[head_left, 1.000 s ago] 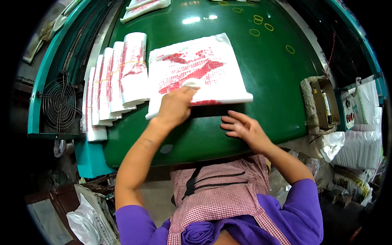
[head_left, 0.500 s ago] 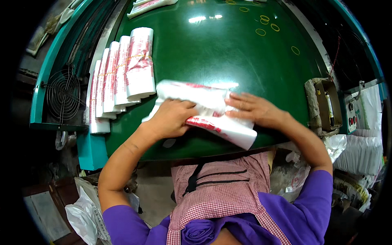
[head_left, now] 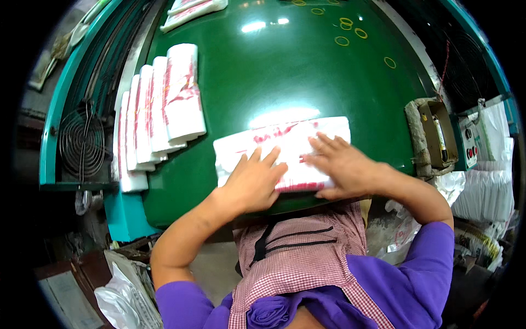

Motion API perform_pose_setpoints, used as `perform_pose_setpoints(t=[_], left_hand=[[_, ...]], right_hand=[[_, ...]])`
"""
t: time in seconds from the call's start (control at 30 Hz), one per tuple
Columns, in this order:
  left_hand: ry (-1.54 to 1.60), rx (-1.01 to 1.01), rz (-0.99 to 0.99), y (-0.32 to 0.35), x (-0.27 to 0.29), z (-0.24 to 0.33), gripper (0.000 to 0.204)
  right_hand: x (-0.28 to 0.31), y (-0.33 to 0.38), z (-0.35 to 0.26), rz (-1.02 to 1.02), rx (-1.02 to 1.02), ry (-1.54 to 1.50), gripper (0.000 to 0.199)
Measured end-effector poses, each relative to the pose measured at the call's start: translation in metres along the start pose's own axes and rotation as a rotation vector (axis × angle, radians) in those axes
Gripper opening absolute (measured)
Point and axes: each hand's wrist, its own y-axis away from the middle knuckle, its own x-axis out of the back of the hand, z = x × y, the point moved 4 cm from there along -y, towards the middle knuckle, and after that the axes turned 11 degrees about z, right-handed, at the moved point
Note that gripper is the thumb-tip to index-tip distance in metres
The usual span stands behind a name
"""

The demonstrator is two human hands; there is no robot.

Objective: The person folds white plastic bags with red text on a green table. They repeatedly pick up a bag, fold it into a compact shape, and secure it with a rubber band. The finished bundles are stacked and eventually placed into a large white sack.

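A folded stack of white plastic bags with red print (head_left: 282, 143) lies flat near the front edge of the green table (head_left: 285, 66). My left hand (head_left: 255, 178) rests on its left part, fingers spread and stretched forward. On its right part lies my right hand (head_left: 346, 167), slightly blurred, its fingers stretched out too. Neither hand grips the bags; both press or lie on top. To the left, several rolled bundles of the same bags (head_left: 182, 93) lie side by side, overlapping, with thin yellow bands around them.
Loose yellow rubber bands (head_left: 342, 41) are scattered at the far right of the table. More bags (head_left: 194, 12) lie at the far left. An open box holding a pen-like item (head_left: 440, 137) and a panel with red buttons (head_left: 472, 151) stand at the right edge. A wire fan guard (head_left: 82, 141) is at left.
The bags, tilted and partly folded under my hands before, now lie flat and straighter. My left hand has moved right and its fingers have spread. The view has shifted slightly.
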Motion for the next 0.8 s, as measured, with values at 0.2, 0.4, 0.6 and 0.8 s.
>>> perform_pose_setpoints(t=[0.2,0.4,0.6,0.8], left_hand=[[0.264,0.344,-0.050,0.028,0.014,-0.062,0.028],[0.128,0.158,0.400,-0.023,-0.001,-0.073,0.037],[0.587,0.407,-0.137,-0.044,-0.013,-0.051,0.064],[0.936,0.487,0.194,0.018,-0.016,-0.029,0.041]], right_hand=[[-0.003,-0.014,0.057,-0.025,-0.274,-0.317,0.037],[-0.017,-0.041,0.112,0.192,-0.493,-0.667,0.035],[0.038,0.038,0.314,0.996,-1.031,-0.046,0.055],[0.040,0.021,0.328,0.719,-1.025,0.019,0.023]])
